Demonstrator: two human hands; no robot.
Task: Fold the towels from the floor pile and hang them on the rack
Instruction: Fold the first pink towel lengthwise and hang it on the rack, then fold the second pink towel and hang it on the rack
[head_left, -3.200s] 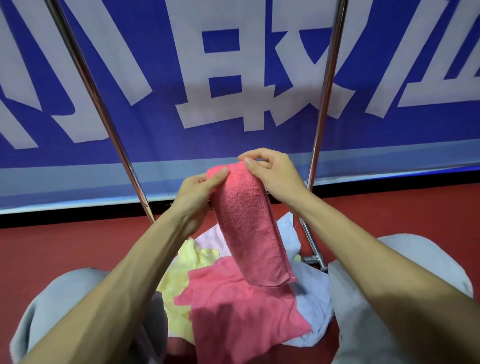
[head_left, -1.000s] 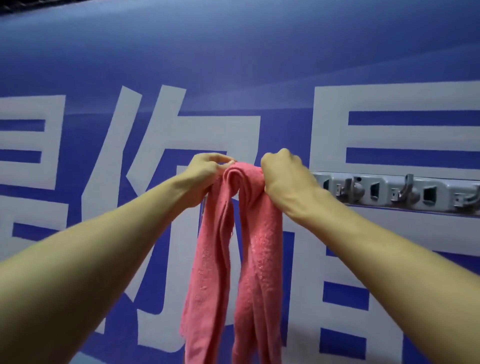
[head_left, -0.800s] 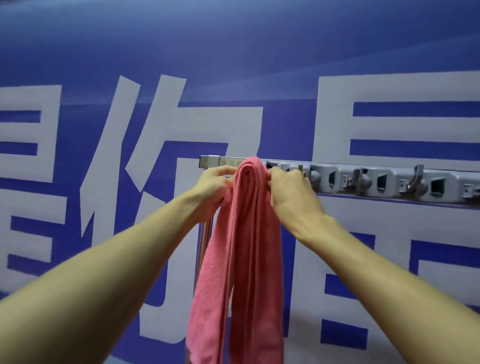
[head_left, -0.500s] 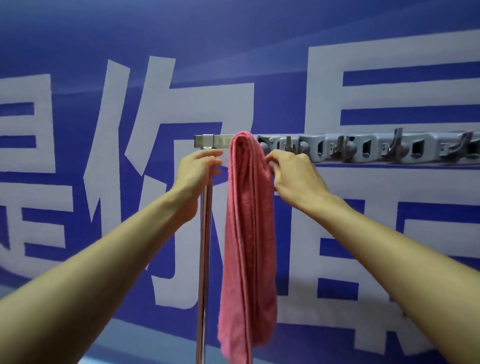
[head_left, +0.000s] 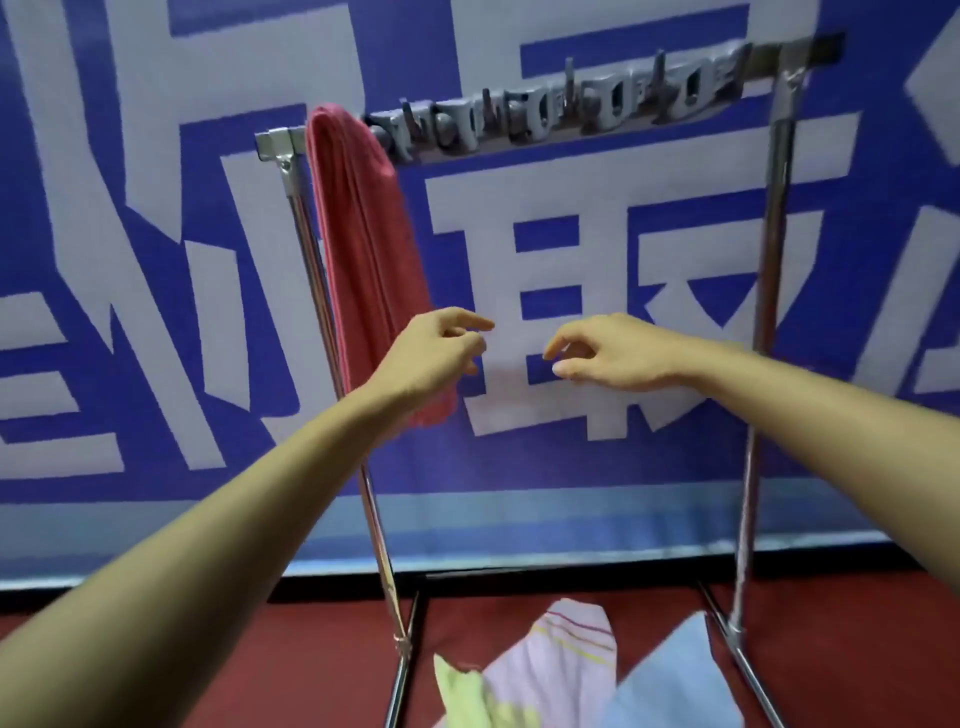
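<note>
Nothing is held: the left hand (head_left: 434, 356) and right hand (head_left: 615, 358) are seen empty, fingers loosely curled, well apart in mid-air. At eleven o'clock from the left hand, a folded pink towel (head_left: 363, 234) is draped over the left end of the rack (head_left: 275, 143). One towel is judged hung. At six o'clock the floor pile (head_left: 561, 660) is left to be folded. Free bar is offered toward two o'clock, crowded by hooks (head_left: 566, 111) and bounded by the right post (head_left: 774, 234).
</note>
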